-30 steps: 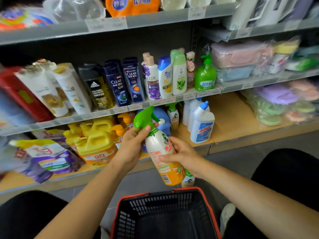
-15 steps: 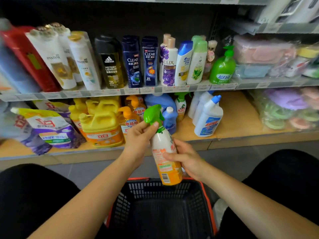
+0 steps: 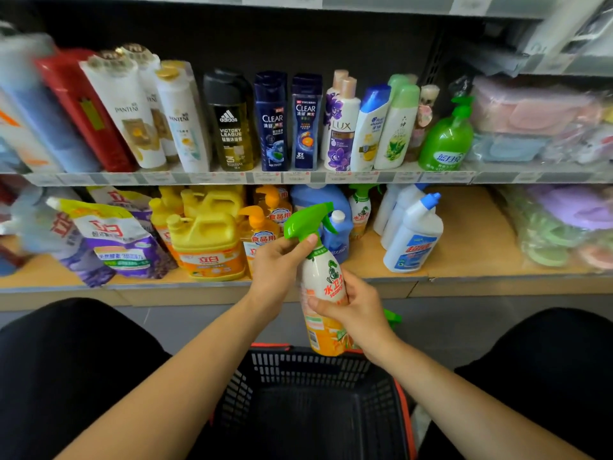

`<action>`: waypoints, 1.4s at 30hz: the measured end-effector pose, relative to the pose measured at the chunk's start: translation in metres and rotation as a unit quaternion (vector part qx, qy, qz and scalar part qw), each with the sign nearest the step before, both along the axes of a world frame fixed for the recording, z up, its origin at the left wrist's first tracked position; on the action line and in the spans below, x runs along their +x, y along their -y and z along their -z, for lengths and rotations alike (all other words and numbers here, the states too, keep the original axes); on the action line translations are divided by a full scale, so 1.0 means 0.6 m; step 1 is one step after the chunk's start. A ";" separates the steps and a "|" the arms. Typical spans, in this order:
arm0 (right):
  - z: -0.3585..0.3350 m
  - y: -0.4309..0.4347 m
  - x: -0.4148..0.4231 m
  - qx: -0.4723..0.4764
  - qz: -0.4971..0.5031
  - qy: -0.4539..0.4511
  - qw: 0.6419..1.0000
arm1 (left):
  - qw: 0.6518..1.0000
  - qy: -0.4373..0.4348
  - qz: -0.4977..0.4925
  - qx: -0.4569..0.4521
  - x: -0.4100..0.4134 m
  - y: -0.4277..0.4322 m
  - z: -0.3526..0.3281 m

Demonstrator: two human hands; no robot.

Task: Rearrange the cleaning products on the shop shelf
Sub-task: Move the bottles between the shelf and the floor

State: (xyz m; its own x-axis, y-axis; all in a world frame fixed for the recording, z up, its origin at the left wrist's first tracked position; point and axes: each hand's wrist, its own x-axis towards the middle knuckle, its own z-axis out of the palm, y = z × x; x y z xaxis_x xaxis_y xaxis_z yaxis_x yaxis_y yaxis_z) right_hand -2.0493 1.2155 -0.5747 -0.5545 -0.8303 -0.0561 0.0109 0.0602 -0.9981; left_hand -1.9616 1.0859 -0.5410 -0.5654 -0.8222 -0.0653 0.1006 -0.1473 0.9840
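Head view: both hands hold one spray bottle (image 3: 323, 287) upright above a black basket (image 3: 308, 403), in front of the lower shelf (image 3: 464, 257). The left hand (image 3: 277, 270) curls round its neck under the green trigger; the right hand (image 3: 356, 310) wraps the white-and-orange body.

hands: left hand (image 3: 275, 270), right hand (image 3: 358, 310), both bare | forearms: left forearm (image 3: 185, 366), right forearm (image 3: 464, 393), uncovered up to the frame's lower edge | legs: plain black fabric over left knee (image 3: 66, 376) and right knee (image 3: 547, 376)
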 end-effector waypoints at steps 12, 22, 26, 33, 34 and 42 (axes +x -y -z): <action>-0.079 -0.023 -0.010 -0.035 -0.041 0.038 0.998 | 0.997 0.035 0.038 -0.051 0.009 -0.026 -0.079; -0.099 -0.024 0.031 -0.007 -0.041 0.055 0.998 | 0.998 0.013 0.063 0.005 0.030 -0.003 -0.092; -0.113 -0.023 0.014 0.012 -0.075 0.083 0.994 | 0.988 -0.039 0.140 0.058 0.023 0.013 -0.090; -0.128 -0.017 -0.022 0.012 -0.074 0.030 0.997 | 0.995 -0.048 0.081 0.037 -0.021 0.019 -0.093; -0.127 -0.013 -0.023 0.006 -0.053 -0.013 0.998 | 0.997 -0.048 0.045 0.032 -0.031 0.016 -0.093; -0.124 0.023 -0.043 0.041 0.016 -0.175 0.984 | 0.999 0.010 0.007 0.047 -0.068 0.039 -0.114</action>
State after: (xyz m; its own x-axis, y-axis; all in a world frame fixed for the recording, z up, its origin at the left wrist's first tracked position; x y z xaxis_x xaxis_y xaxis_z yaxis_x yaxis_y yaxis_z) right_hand -2.0751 1.2018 -0.5003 -0.5780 -0.8124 0.0777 -0.3298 0.1454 -0.9328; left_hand -2.0026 1.0624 -0.4726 -0.5740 -0.8042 -0.1542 0.0781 -0.2412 0.9673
